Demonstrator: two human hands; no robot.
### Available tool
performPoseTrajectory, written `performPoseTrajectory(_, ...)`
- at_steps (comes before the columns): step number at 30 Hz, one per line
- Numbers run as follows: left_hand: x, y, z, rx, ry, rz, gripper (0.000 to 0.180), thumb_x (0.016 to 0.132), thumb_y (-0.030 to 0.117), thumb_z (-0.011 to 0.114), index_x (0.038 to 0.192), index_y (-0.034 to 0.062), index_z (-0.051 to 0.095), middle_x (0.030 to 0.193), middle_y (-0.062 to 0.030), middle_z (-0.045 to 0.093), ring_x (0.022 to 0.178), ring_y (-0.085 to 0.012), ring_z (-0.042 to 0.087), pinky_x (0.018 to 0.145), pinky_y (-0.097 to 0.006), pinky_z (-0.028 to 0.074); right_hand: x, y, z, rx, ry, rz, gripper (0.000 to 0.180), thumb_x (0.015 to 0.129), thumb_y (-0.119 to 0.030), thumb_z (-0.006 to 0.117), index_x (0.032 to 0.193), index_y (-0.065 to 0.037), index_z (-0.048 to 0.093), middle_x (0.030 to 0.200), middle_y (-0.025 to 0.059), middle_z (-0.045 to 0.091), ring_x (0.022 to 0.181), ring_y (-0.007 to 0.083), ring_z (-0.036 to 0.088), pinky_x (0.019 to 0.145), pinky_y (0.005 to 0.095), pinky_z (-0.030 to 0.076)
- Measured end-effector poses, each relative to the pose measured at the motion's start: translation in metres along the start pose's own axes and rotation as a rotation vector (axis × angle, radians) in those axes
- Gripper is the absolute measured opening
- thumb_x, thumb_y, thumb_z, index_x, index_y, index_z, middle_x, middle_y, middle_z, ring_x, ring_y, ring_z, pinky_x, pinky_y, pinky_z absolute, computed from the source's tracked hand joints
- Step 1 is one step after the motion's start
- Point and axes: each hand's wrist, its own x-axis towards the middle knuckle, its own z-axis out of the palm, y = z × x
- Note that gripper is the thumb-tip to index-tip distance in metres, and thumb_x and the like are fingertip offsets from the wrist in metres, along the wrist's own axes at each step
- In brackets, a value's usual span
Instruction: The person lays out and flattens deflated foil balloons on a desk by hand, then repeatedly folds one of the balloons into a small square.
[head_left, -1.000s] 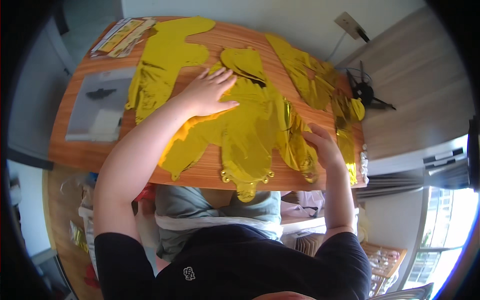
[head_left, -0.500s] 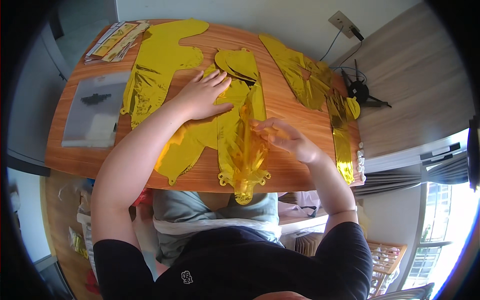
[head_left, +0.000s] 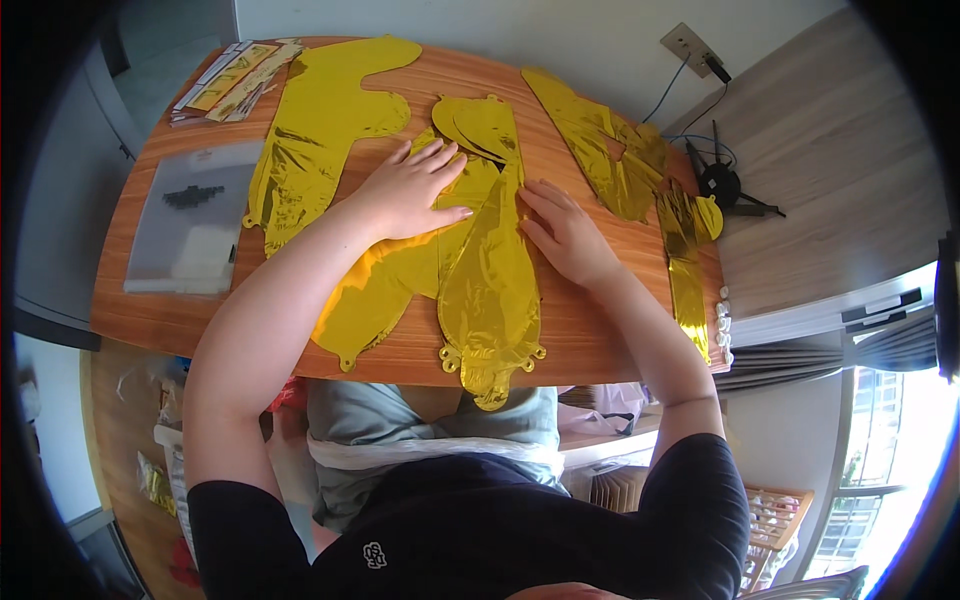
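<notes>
A deflated gold foil balloon [head_left: 488, 290] lies partly folded on the wooden table in front of me, its tabbed lower end reaching over the near edge. My left hand [head_left: 412, 190] rests flat on its left part, fingers spread and pointing away from me. Along the balloon's right edge lies my right hand [head_left: 562, 228], fingers stretched out and fingertips touching the foil. Neither hand grips anything. The left palm and forearm hide some of the foil beneath.
Another flat gold balloon [head_left: 325, 140] lies at the left, beside a clear plastic sleeve [head_left: 190, 235] and a stack of printed cards [head_left: 235, 82]. More gold foil [head_left: 600, 150] lies at the right, with a folded strip [head_left: 688, 280]. A black router-like device [head_left: 718, 183] stands beyond the table's right edge.
My right hand has moved up and away from me, from above the lower foil to the balloon's right edge. The raised foil there now lies flatter. My left hand stays in place.
</notes>
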Motion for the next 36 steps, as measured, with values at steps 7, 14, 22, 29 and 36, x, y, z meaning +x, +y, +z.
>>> performPoseTrajectory(7, 0.0, 0.001, 0.0, 0.018, -0.007, 0.0, 0.086, 0.102, 0.065, 0.045, 0.164, 0.0088, 0.024, 0.172, -0.0128, 0.022, 0.16, -0.0263, 0.016, 0.131, -0.045, 0.01, 0.008, 0.0, 0.0, -0.084, 0.035, -0.074, 0.036, 0.095, -0.015, 0.069, 0.126, 0.001, 0.063, 0.14, 0.0213, 0.06, 0.135, 0.0412, 0.051, 0.113, 0.0456, 0.042)
performPoseTrajectory(14, 0.003, 0.005, 0.0, 0.063, -0.036, -0.023, 0.088, 0.102, 0.069, 0.041, 0.165, 0.01, 0.024, 0.172, -0.0124, 0.019, 0.16, -0.0264, 0.015, 0.131, -0.046, 0.01, 0.012, -0.003, 0.001, -0.099, 0.01, -0.032, 0.043, 0.094, -0.019, 0.07, 0.132, 0.0, 0.061, 0.138, 0.0205, 0.061, 0.132, 0.0394, 0.054, 0.113, 0.0454, 0.042)
performPoseTrajectory(22, 0.003, 0.001, 0.004, 0.067, 0.051, -0.007, 0.081, 0.101, 0.062, 0.05, 0.163, 0.0131, 0.03, 0.171, -0.0116, 0.025, 0.158, -0.0265, 0.022, 0.13, -0.048, 0.014, 0.009, -0.009, 0.008, -0.156, 0.009, 0.027, 0.052, 0.099, -0.034, 0.066, 0.14, -0.004, 0.056, 0.146, 0.0177, 0.055, 0.136, 0.0371, 0.05, 0.113, 0.0452, 0.042)
performPoseTrajectory(29, 0.003, 0.003, 0.006, 0.062, 0.063, -0.003, 0.08, 0.101, 0.06, 0.052, 0.163, 0.0134, 0.032, 0.17, -0.0109, 0.026, 0.158, -0.0267, 0.023, 0.13, -0.047, 0.015, 0.003, -0.016, 0.014, -0.197, 0.003, 0.067, 0.056, 0.101, -0.039, 0.062, 0.144, -0.005, 0.052, 0.15, 0.0155, 0.051, 0.138, 0.0366, 0.049, 0.113, 0.0469, 0.042)
performPoseTrajectory(36, 0.002, 0.002, 0.004, 0.067, 0.066, -0.007, 0.079, 0.101, 0.059, 0.053, 0.163, 0.0137, 0.033, 0.17, -0.0099, 0.027, 0.158, -0.0254, 0.023, 0.13, -0.047, 0.015, -0.001, -0.011, 0.025, -0.264, -0.004, 0.069, 0.061, 0.104, -0.044, 0.056, 0.151, -0.006, 0.044, 0.154, 0.0167, 0.046, 0.144, 0.0373, 0.041, 0.12, 0.0511, 0.033)
